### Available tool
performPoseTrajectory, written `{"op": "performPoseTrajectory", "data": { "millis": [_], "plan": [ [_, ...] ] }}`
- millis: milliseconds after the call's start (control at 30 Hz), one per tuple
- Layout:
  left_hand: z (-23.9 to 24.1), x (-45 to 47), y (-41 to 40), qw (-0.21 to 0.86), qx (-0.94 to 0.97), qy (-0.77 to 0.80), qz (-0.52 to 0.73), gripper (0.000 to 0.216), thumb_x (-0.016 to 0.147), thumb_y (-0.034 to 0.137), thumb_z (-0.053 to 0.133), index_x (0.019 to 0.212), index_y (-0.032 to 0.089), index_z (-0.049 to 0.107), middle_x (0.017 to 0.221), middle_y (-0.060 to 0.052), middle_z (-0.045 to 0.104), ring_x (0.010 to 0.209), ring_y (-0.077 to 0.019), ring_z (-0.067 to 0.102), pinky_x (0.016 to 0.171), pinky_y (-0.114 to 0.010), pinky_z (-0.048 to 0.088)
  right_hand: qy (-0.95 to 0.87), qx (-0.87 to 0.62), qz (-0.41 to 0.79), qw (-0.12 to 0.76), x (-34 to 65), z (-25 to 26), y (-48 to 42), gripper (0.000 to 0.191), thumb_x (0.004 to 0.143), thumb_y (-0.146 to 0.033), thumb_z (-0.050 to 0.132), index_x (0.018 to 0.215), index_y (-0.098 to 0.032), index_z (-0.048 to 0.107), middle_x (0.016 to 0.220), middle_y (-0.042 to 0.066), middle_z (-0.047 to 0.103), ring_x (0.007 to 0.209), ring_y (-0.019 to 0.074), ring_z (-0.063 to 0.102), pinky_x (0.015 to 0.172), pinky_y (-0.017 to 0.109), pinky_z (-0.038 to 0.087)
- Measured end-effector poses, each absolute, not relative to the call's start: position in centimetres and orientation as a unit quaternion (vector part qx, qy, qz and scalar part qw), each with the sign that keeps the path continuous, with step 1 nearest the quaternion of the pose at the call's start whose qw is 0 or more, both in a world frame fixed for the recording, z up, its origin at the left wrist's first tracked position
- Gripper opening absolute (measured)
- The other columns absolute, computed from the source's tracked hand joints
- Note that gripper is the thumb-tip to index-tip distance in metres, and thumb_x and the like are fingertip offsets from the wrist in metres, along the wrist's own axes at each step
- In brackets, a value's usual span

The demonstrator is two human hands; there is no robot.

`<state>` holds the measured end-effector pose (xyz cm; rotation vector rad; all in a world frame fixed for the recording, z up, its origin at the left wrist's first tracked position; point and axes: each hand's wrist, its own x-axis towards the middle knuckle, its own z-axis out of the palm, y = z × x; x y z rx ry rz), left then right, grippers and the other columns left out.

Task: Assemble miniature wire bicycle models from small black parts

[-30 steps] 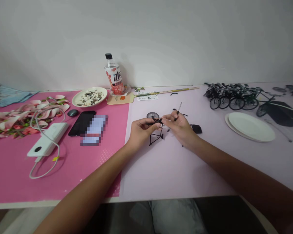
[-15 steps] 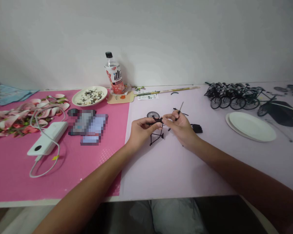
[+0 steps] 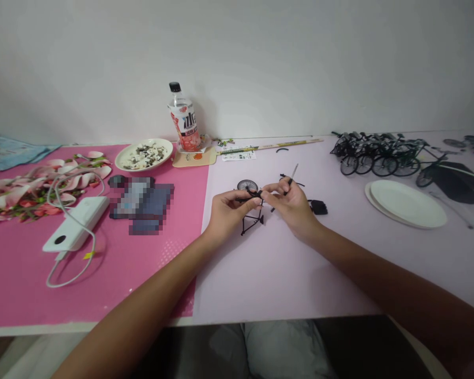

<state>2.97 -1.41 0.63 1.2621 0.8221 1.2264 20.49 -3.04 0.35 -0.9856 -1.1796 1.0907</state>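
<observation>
My left hand (image 3: pixel 226 209) is closed in a pinch on a small black model bicycle frame (image 3: pixel 252 221), whose one wheel (image 3: pixel 247 185) sticks up behind the fingers. My right hand (image 3: pixel 291 204) meets it from the right, fingers closed round a thin screwdriver (image 3: pixel 290 176) whose shaft points up and away. Both hands hover just above the pale lilac table mat (image 3: pixel 268 263). A small black part (image 3: pixel 319 207) lies right of my right hand.
Several finished model bicycles (image 3: pixel 375 156) stand at the back right beside stacked white plates (image 3: pixel 406 204). On the pink mat (image 3: pixel 31 284) lie a power bank with cable (image 3: pixel 74 229), a blurred phone (image 3: pixel 142 204), artificial flowers (image 3: pixel 27 190), a dish of bits (image 3: pixel 144 154) and a bottle (image 3: pixel 184 120).
The hands have stayed in place on the frame with only slight finger shifts. The phone screen at the left has gone darker.
</observation>
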Motion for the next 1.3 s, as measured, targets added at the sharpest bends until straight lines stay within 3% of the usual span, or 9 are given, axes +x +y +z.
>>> {"op": "performPoseTrajectory", "data": {
  "millis": [333, 600, 900, 1300],
  "plan": [
    [0.7, 2.9, -1.5, 0.551, 0.545, 0.349, 0.526, 0.031, 0.066, 0.04, 0.096, 0.081, 0.017, 0.081, 0.086, -0.008, 0.081, 0.077, -0.0213, 0.075, 0.077, -0.035, 0.06, -0.501, -0.41, 0.46, 0.607, 20.2, 0.3, -3.1, 0.054, 0.079, -0.035, 0.084, 0.084, -0.028, 0.031, 0.09, -0.002, 0.073, 0.085, 0.0172, 0.066, 0.084, 0.037, 0.05],
    [0.8, 2.8, -1.6, 0.507, 0.573, 0.353, 0.538, 0.023, 0.069, 0.036, 0.094, 0.081, 0.019, 0.084, 0.093, -0.009, 0.082, 0.087, -0.0232, 0.074, 0.082, -0.037, 0.06, -0.589, -0.433, 0.337, 0.594, 20.8, 0.0, -2.5, 0.046, 0.084, -0.033, 0.08, 0.084, -0.028, 0.035, 0.089, 0.0, 0.072, 0.089, 0.0193, 0.065, 0.089, 0.04, 0.049],
    [0.6, 2.5, -1.4, 0.481, 0.599, 0.357, 0.531, 0.02, 0.071, 0.034, 0.093, 0.084, 0.02, 0.084, 0.09, -0.008, 0.081, 0.084, -0.0213, 0.073, 0.078, -0.035, 0.058, -0.615, -0.406, 0.331, 0.589, 21.1, 0.1, -2.4, 0.046, 0.086, -0.028, 0.077, 0.084, -0.029, 0.031, 0.088, 0.0, 0.074, 0.096, 0.0215, 0.068, 0.096, 0.045, 0.05],
    [0.9, 2.5, -1.4, 0.514, 0.578, 0.355, 0.524, 0.026, 0.068, 0.036, 0.095, 0.085, 0.019, 0.084, 0.094, -0.009, 0.081, 0.084, -0.0222, 0.074, 0.081, -0.038, 0.06, -0.61, -0.424, 0.36, 0.564, 21.2, 0.2, -2.1, 0.056, 0.079, -0.042, 0.085, 0.085, -0.029, 0.031, 0.092, 0.002, 0.075, 0.095, 0.0235, 0.07, 0.088, 0.044, 0.051]
  ]
}}
